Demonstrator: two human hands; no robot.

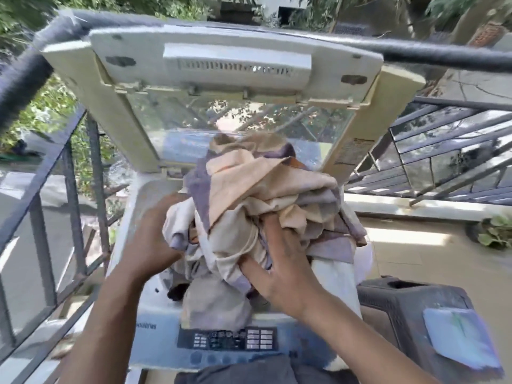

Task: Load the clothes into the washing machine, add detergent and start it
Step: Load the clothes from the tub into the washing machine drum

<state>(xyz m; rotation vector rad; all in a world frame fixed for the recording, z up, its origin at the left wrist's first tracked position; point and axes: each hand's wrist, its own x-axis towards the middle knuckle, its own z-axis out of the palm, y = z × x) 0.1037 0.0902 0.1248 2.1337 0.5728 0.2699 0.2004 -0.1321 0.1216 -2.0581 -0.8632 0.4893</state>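
Standing on an outdoor balcony, a top-loading washing machine has its lid raised upright at the far edge, with a clear panel below the lid's cream frame. A dark control panel runs along the near edge of the machine's top. Metal railings line the left side and more bars stand to the right, with trees beyond. To the right of the machine sits a dark plastic crate with a pale packet lying on it; a potted plant stands on the tiled floor farther right.

A bundle of clothes, beige, peach and purple, is heaped over the drum opening, hanging partly across the near rim. The left hand cups the bundle's left side, fingers curled into the cloth. The right hand presses against the near right part, fingers spread and bent into the folds, thumb out to the left. Both forearms reach forward from the bottom edge, converging on the bundle.
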